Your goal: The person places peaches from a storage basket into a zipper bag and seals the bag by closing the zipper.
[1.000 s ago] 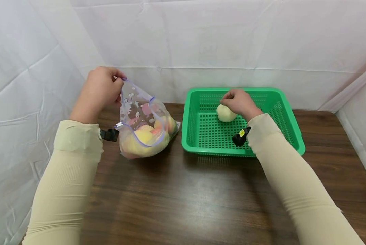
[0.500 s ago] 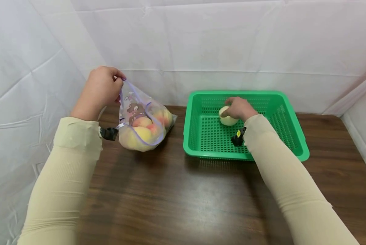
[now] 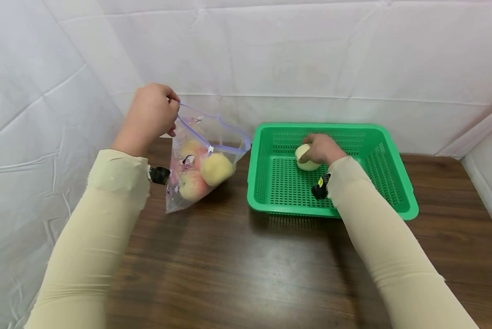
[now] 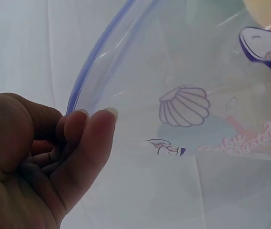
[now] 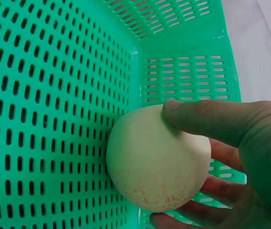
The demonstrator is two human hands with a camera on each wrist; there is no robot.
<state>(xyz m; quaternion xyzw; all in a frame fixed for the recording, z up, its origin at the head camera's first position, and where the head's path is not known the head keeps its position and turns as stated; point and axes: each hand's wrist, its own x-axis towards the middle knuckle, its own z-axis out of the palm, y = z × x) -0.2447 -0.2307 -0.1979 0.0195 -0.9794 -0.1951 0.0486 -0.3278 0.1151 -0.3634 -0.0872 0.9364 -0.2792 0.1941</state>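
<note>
My left hand [image 3: 153,112] pinches the purple-edged mouth of a clear zip bag [image 3: 173,198] between thumb and fingers, at its upper left corner. Several yellow and red peaches [image 3: 216,169] fill the bag's lower part. A white slider [image 3: 211,149] sits on the zip. In the left wrist view, printed shells and lettering show on the plastic [image 4: 184,107]. Inside the green basket [image 3: 270,206], my right hand [image 3: 325,150] grips a pale cream peach [image 5: 156,162] with faint red flecks. The thumb lies over its top, and the other fingers curl behind it, partly hidden.
The basket stands on a dark wooden table [image 3: 246,269], just right of the bag. White cloth [image 3: 287,50] hangs behind the table and along both sides. A small black camera [image 3: 159,175] is strapped to each wrist.
My right hand has come down around the pale peach and now grips it. My left hand has moved slightly right, turning the bag so its mouth faces the basket and the peaches inside shift.
</note>
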